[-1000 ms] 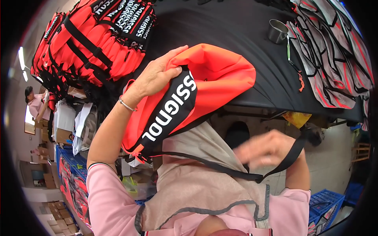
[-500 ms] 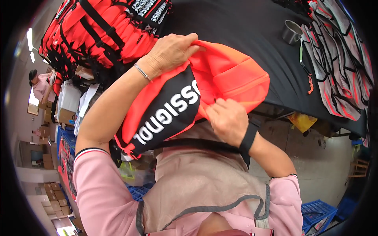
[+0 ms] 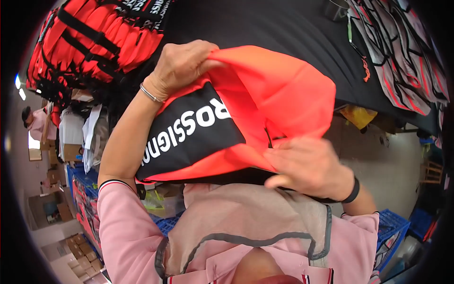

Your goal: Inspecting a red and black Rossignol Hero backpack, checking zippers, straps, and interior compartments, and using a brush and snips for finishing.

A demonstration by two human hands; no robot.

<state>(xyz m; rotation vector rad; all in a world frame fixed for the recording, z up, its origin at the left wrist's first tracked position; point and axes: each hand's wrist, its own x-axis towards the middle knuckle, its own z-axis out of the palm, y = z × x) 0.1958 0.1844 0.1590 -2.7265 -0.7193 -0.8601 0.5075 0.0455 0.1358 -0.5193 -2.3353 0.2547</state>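
Observation:
An orange-red fabric bag (image 3: 288, 85) with a black panel (image 3: 194, 120) bearing white lettering is spread open in front of me, above my lap. My left hand (image 3: 184, 64) is closed on its far rim, thumb and fingers pinching the cloth. At the near right edge of the bag is my right hand (image 3: 309, 168), smeared by motion, its thumb apart from the fingers. Whether those fingers grip the cloth cannot be made out. Part of the bag's inside shows between the two hands.
Similar red bags with black straps (image 3: 94, 42) are piled at the far left of the black-covered table (image 3: 255, 23). Grey, black-edged pieces (image 3: 402, 57) lie far right, beside a metal cup (image 3: 336, 9). A blue crate (image 3: 391, 234) stands low right; another person (image 3: 39, 125) is at far left.
The bag has turned and its opening is spread wider. My right hand has moved right and down along the rim, its fingers now loosened and blurred. My left hand keeps its hold, shifted slightly left.

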